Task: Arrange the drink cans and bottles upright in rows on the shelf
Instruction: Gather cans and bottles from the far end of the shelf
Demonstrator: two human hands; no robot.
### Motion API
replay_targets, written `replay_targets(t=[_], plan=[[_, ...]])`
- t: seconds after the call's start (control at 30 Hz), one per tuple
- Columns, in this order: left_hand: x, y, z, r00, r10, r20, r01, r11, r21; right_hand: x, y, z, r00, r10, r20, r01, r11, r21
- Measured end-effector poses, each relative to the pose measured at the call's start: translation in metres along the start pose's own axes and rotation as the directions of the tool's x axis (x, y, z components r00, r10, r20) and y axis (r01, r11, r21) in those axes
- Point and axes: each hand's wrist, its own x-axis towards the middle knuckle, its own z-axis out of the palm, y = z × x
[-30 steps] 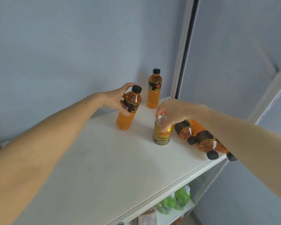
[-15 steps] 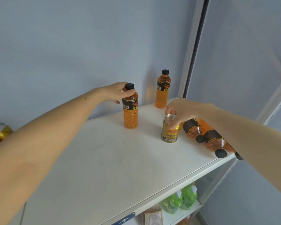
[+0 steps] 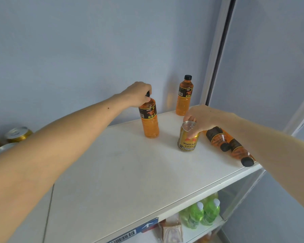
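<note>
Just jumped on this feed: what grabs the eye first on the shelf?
Both hands are busy: the left hand caps an upright orange bottle mid-shelf, and the right hand pinches the gold can. Two more bottles lie toppled at the shelf's right edge.

Matt white shelf, clear glossy plastic bottles, shiny gold metal can with silver lid

Both bare forearms stretch forward from the lower corners. The left hand is curled downward, fingers closed in a grip around the cap of an upright orange bottle. The right hand arches palm-down, its fingertips pinching the top rim of a gold can.
</note>
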Motion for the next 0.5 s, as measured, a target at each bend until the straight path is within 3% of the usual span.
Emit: replay_targets(t=[0.3,0.5], plan=[[-0.105,-0.009,-0.048,0.999,-0.049,0.016,0.048,0.997,0.058,-0.017,-0.073,-0.016,0.99,-0.134,-0.054,0.135,0.991,0.009],[-0.202,-0.016,-0.081,0.984,-0.169,0.049,0.167,0.985,0.052,-0.041,-0.148,-0.013,0.973,-0.226,-0.05,0.229,0.971,0.07]])
